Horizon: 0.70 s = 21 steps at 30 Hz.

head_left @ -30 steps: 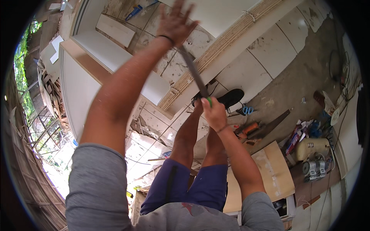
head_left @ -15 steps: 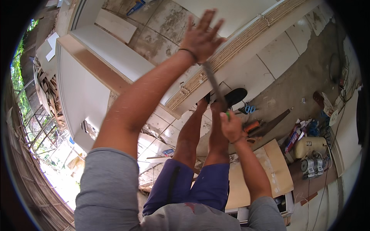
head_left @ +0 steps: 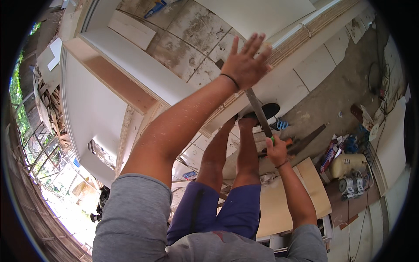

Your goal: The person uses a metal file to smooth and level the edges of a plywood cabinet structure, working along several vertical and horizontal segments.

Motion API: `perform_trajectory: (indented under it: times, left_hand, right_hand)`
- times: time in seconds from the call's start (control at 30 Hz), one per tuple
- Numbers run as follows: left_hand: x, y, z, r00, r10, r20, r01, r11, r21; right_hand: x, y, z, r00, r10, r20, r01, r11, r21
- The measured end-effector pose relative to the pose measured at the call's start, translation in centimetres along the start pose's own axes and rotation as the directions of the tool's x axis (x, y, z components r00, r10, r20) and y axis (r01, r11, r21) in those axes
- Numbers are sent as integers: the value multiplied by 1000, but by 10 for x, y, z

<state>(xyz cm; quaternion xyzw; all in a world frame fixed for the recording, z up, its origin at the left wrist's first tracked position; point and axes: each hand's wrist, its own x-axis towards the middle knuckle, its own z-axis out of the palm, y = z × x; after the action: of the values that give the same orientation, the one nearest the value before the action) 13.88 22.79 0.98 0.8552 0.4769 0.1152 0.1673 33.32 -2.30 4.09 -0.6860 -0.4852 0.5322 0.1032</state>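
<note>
My right hand [head_left: 277,153] is closed round the green handle of a long flat metal file [head_left: 259,112]. The file slants up and left across the edge of a pale wooden frame [head_left: 301,37], which has carved, ribbed moulding along it. My left hand [head_left: 246,65] lies flat over the file's far part, its fingers spread and not wrapped round anything. A dark end of the file shows past the left wrist. How firmly the left palm touches the blade is hidden.
A handsaw [head_left: 310,139] and blue-handled scissors [head_left: 282,125] lie on the floor at right. Further right stands a cream air compressor [head_left: 349,166] with cables. A tan board [head_left: 301,196] lies beside my right arm. Scrap wood [head_left: 52,107] is piled at far left.
My left hand has moved right and nearer to me. The right hand has shifted slightly right and nearer with the file, and more of the file's far end now shows.
</note>
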Motion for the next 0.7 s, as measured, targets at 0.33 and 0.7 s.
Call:
perform_trajectory:
  times: [0.33,0.7]
  left_hand:
    - [-84,-137,-71,957,-273,-102,272,962,-25]
    - [-172,-28,-47,862,-310,401,464,801,-379]
  right_hand:
    - [25,-104,74,986,-119,116,111,991,73]
    - [-117,-1,3,914,276,-299,-230,956,180]
